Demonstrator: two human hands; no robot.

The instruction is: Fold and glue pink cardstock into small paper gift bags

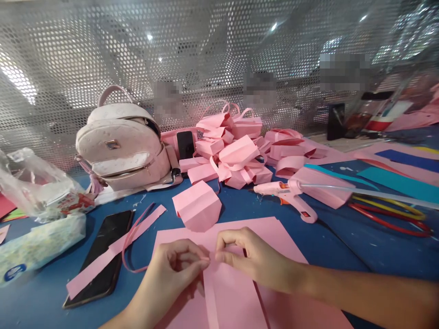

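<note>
My left hand (178, 267) is closed, thumb and fingers pinching the top left edge of a folded pink paper (233, 292). Close beside it, my right hand (252, 260) pinches the same paper's top edge, its fingers curled down. Beneath both lies a larger pink sheet (291, 256) on the blue table. Just beyond my hands sits a small folded pink paper piece (199, 205). A pink glue gun (291, 194) with a clear glue stick rests to the far right of my hands.
A black phone (103, 256) lies at left under a pink strip (115, 249). A pale backpack (120, 141) stands behind, beside a heap of folded pink paper pieces (238, 153). Plastic bags (37, 183) are at far left. Coloured strips (404, 185) and red and yellow loops (387, 219) lie right.
</note>
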